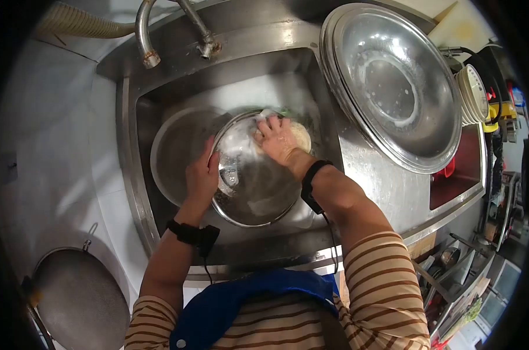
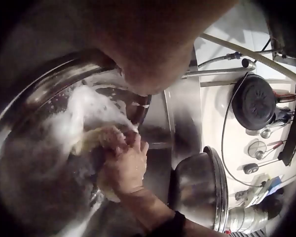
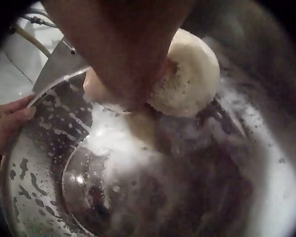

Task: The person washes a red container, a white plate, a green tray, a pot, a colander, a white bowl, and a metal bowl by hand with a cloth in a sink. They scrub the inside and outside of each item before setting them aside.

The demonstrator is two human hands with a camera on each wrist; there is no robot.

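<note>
A blue apron (image 1: 218, 309) lies nearest the head camera, and beyond it a round metal basin (image 1: 256, 189) sits in the sink (image 1: 258, 252), seemingly tilted. The right hand (image 1: 278, 140) grips a pale scrubbing pad (image 1: 302, 137) at the basin's far right; the pad bulges past the fingers toward the person's right. Opposite, the left hand (image 1: 201, 178) pinches the near-left rim (the basin, being round, has no long axis). The pad looks thick, rounded and porous, and white suds (image 3: 106, 131) streak the shiny metal beside it.
</note>
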